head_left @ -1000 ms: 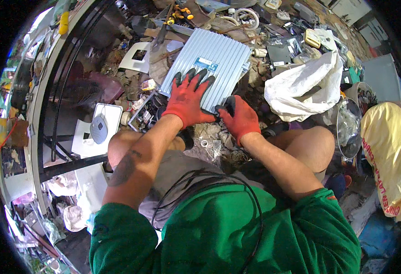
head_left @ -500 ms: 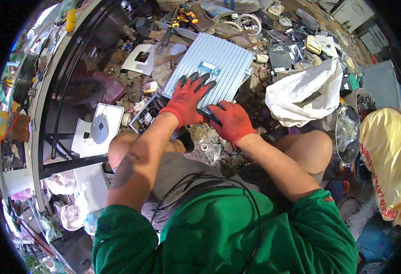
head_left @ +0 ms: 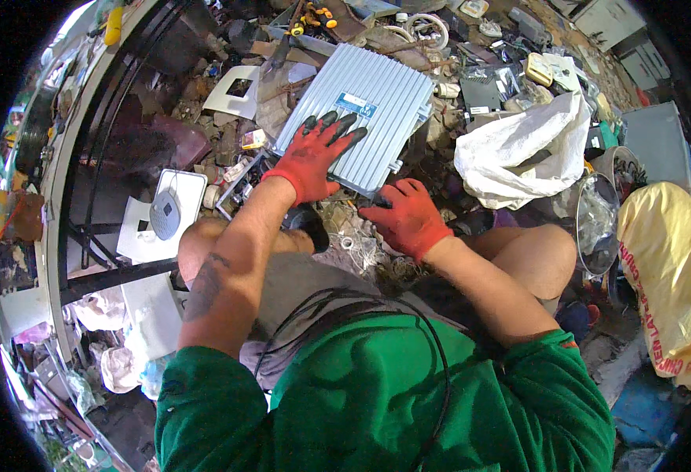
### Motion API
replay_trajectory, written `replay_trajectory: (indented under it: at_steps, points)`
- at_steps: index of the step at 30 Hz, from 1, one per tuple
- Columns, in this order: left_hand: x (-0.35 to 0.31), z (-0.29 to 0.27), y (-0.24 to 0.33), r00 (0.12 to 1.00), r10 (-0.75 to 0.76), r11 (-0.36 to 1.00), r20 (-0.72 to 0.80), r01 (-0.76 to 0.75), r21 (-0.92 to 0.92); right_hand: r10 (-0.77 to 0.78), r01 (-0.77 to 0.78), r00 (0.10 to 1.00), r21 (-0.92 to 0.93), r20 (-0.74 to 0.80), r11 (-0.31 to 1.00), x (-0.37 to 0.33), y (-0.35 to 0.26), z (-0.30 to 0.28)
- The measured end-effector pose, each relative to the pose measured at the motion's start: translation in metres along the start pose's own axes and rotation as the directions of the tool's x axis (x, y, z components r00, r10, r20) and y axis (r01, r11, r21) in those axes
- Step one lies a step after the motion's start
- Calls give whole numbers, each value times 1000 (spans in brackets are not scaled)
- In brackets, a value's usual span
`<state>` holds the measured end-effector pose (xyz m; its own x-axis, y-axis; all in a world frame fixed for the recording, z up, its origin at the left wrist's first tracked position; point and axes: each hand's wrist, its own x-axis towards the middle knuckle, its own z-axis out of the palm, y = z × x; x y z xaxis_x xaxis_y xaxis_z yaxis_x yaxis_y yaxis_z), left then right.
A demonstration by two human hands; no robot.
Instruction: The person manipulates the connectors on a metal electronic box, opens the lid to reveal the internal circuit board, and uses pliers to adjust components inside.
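Head camera: the right hand [head_left: 408, 216] had drawn away from the left hand [head_left: 308, 161] compared with half a second earlier, when the two nearly met at the near edge of the metal box [head_left: 378, 130]; bare edge now showed between them. The right hand stood at the box's near right corner, fingers curled; whether they pinched anything could not be told. The left hand lay flat on the lid with fingers spread, gripping nothing.

The box rested amid scrap on the ground, in front of the person. A metal frame [head_left: 240, 182] stood close by its near left corner, beside the left wrist. A white panel [head_left: 221, 98] with a square hole lay to the left, a white sack [head_left: 488, 153] to the right, and a yellow tool [head_left: 326, 16] and a white hose [head_left: 444, 33] beyond.

The box's long axis ran away from the person, leaning right, with the ribs parallel to it. A blue label [head_left: 359, 108] was partly exposed past the left fingertips; a latch [head_left: 395, 166] projected from the right side.
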<state>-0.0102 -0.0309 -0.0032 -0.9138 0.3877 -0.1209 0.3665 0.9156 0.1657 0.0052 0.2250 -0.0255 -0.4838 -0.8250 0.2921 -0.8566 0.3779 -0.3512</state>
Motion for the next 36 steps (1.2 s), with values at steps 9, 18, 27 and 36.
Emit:
replay_trajectory:
  at_steps: [9, 18, 27, 36]
  points:
    - [0, 12, -5, 999, -8, 1000, -40, 7, -10, 218, -257, 958, 224, 187, 940, -17, 21, -9]
    - [1, 15, -5, 999, -41, 999, -13, 41, 30, 78, -82, 991, -26, -112, 996, 11, 38, -16]
    - [0, 1, 6, 997, -24, 997, -67, 19, -77, -10, 11, 997, 17, -75, 1000, 24, 42, -8]
    - [-3, 6, 21, 999, -39, 994, -35, 35, -105, 86, -79, 976, 42, -200, 996, 21, 35, -7]
